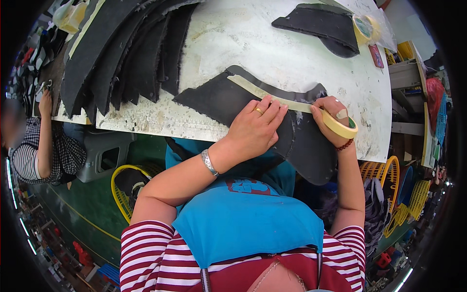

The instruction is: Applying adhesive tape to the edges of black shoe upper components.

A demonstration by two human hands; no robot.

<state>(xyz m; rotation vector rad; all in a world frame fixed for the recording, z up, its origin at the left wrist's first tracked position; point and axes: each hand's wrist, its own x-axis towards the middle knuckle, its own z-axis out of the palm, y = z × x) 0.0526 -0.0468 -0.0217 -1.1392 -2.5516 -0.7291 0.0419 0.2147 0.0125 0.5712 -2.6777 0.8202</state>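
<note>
A curved black fabric piece lies near the table's front edge, its lower lobe hanging over that edge. Along its upper curve runs a pale yellow strip of masking tape. My left hand lies on the strip, fingers stretched out and pressing it against the fabric. At the right end of the piece, my right hand grips the roll of masking tape. The tape stretches from the roll to the strip under my left fingers. My right fingertips are partly hidden behind the roll.
Several black pieces lie fanned out on the white table at the left. More black pieces sit far right, beside a tape roll in clear plastic. Yellow baskets stand below. A co-worker sits at left.
</note>
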